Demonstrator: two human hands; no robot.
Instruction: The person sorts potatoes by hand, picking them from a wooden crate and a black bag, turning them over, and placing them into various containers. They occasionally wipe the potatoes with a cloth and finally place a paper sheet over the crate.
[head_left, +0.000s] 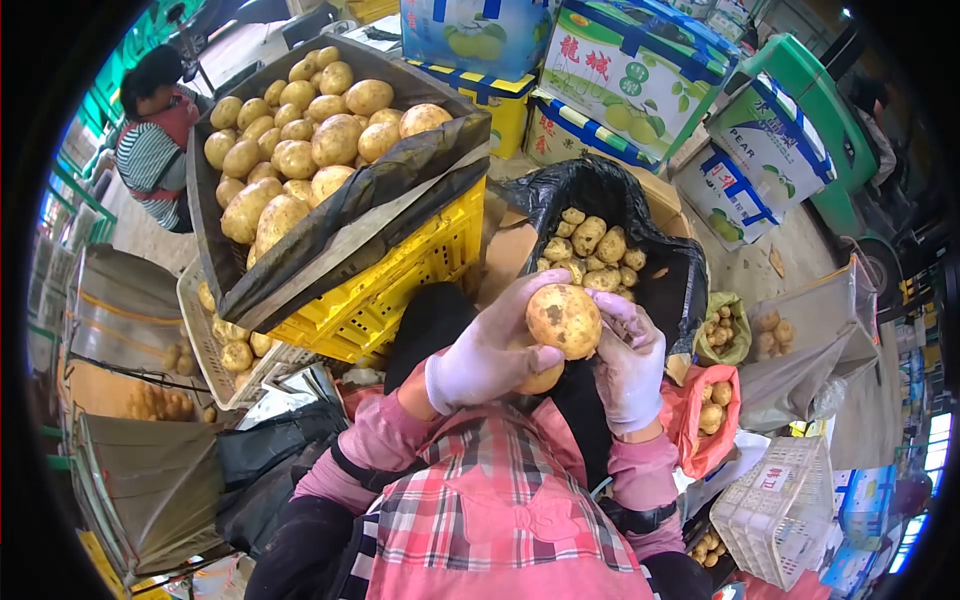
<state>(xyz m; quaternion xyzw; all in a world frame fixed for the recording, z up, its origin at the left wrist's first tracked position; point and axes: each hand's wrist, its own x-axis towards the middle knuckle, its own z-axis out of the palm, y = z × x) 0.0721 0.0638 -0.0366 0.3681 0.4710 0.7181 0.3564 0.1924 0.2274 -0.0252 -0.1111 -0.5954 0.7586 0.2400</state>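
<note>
My left hand point(488, 352), in a pale, thin glove, is closed round a large, dirt-spotted potato point(564, 321) in front of my chest. A second potato point(540, 378) shows just below it, against the same palm. My right hand point(630, 368), gloved too and soiled at the fingertips, curls against the right side of the large potato. Beyond my hands is a carton lined with black plastic point(668, 262), with several smaller, dirtier potatoes point(592, 250) in it. The undersides of both held potatoes are partly hidden.
A dark-lined bin heaped with potatoes point(300, 140) rests on a yellow crate point(390, 275) at left. Fruit cartons point(625, 75) are stacked ahead. On the right are a green sack point(725, 328), a red bag point(710, 405) and a white crate point(775, 510). Another person point(155, 145) sits far left.
</note>
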